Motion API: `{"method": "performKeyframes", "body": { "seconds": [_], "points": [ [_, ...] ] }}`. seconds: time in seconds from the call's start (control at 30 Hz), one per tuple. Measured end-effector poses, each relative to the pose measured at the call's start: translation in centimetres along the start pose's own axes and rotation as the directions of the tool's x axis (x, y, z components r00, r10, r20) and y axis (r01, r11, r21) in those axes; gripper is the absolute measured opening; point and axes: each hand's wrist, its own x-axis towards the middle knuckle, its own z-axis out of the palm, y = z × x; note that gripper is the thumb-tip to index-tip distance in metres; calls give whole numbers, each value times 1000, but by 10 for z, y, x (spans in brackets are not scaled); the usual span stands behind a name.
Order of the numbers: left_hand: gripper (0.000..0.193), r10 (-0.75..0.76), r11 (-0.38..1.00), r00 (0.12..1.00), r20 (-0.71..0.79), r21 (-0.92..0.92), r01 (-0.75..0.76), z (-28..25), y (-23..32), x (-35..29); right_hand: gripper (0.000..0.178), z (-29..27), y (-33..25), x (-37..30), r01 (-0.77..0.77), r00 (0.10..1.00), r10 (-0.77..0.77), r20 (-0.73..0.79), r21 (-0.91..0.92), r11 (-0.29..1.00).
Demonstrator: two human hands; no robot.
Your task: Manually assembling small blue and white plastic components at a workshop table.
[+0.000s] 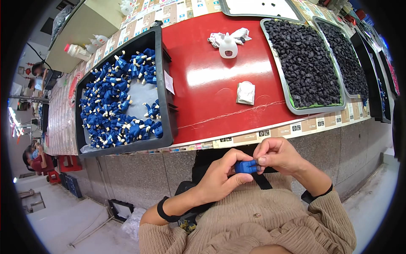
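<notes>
Blue part [243, 167]: off near edge of bench [198, 103]; our left hand [220, 174] grips it, presumably steadying; right hand [277, 157] pinches its end. Bin [127, 149], bench's left: blue figures [108, 99]. Tray [321, 110], bench's right: black pieces [300, 63], likely kept separate.

Surface [198, 106]: glossy red top, bright glare across it, patterned covering [59, 122] at the margins. Speckled grey tiling [139, 175] showed below the near edge; pale floor [86, 222] lower left. Red stool [53, 177] stood far left, near bright lights [16, 127].
</notes>
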Motion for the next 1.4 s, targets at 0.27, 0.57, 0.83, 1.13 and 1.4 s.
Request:
{"method": "performKeyframes", "body": {
  "seconds": [0.27,0.57,0.83,1.13,1.4],
  "points": [
    [28,25,995,999,-34,101,-22,8,-2,-3,12,2,4,-4,-8,998,6,57,31,999],
    [21,47,874,998,37,482,-59,12,5,0,14,-5,12,-10,-111,993,112,36,-28,993],
    [21,-65,952,998,-17,300,68,14,0,6,15,-10,10,-1,-171,984,170,45,5,985],
    [24,70,824,998,-5,564,-55,11,-12,9,14,-16,13,2,-250,968,251,10,-36,968],
    [25,6,951,998,55,307,-23,8,-18,10,13,-15,10,1,-237,971,237,11,-26,971]
  ]
}}
